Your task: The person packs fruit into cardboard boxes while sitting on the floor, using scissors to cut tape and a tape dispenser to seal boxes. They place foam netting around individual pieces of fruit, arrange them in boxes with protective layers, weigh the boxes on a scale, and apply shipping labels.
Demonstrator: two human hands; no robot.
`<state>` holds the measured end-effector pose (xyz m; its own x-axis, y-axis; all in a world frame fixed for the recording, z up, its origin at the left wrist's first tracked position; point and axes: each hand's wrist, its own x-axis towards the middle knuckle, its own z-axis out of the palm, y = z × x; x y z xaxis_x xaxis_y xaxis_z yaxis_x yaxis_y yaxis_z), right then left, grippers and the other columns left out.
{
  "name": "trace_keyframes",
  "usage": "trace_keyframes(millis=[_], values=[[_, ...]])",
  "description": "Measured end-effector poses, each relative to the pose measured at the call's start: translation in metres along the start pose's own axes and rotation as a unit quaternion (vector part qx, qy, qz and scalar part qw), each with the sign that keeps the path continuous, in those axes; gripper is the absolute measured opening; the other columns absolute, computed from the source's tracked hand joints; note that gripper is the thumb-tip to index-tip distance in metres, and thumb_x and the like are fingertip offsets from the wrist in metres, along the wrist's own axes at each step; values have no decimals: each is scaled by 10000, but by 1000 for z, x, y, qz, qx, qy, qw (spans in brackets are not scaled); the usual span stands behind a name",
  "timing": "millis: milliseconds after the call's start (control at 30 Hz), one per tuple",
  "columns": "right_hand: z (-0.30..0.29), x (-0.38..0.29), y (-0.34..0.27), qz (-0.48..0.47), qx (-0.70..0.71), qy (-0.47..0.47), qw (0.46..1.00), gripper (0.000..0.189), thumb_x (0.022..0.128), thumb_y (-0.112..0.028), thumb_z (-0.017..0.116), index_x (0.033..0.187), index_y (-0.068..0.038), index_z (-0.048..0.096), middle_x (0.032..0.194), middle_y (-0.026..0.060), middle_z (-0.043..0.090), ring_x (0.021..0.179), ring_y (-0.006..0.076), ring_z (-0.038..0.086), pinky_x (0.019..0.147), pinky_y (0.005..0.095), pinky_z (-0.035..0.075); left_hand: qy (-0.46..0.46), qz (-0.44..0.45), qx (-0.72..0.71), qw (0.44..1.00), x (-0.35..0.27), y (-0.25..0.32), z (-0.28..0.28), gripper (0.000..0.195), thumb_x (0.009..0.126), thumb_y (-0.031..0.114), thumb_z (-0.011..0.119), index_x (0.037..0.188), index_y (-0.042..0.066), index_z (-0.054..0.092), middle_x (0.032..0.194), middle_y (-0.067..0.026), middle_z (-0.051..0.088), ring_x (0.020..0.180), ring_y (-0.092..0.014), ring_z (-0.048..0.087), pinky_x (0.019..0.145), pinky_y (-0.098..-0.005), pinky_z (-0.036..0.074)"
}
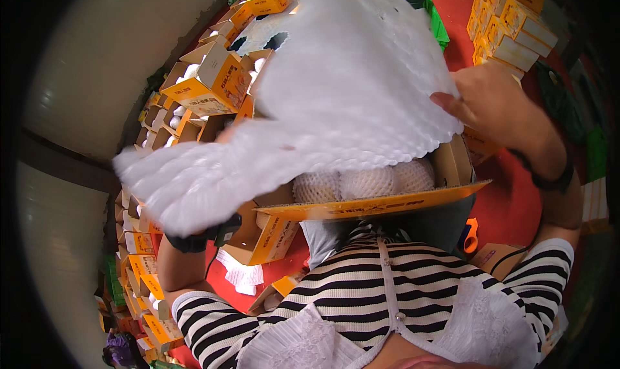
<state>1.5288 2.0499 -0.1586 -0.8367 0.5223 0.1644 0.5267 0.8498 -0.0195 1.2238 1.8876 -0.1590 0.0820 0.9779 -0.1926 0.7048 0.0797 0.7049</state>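
Observation:
A wide sheet of white foam padding is spread in the air above an open cardboard box, blurred in places. My right hand pinches the sheet's right edge between thumb and fingers. My left hand lies mostly hidden by the foam at the left; only a bit of skin shows, so its grip cannot be told. Beneath the sheet, several round items in white foam net sleeves sit in a row inside the box. The rest of the box's contents is covered.
Many open orange boxes with white-wrapped items stand along the left. Closed boxes are stacked at the upper right. A green crate is behind the sheet. Foam net pieces and an orange-handled tool lie near the red floor.

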Motion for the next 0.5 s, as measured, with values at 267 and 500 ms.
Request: trace_keyframes(millis=[267,500], values=[[17,-15,-34,-173,58,280,943,560,669,-32,708,1204,-62,548,894,98,627,689,275,611,593,315,475,126,45,8,991,-15,-40,21,243,813,76,635,1050,25,620,999,-105,634,861,-220,599,761,-315,470],[38,5,-31,-263,39,364,892,77,742,-144,630,813,-116,624,814,9,596,787,160,605,719,280,463,350,194,-291,869,-13,-47,30,402,764,-17,532,1159,50,567,1010,-107,587,798,-215,593,721,-304,481]])
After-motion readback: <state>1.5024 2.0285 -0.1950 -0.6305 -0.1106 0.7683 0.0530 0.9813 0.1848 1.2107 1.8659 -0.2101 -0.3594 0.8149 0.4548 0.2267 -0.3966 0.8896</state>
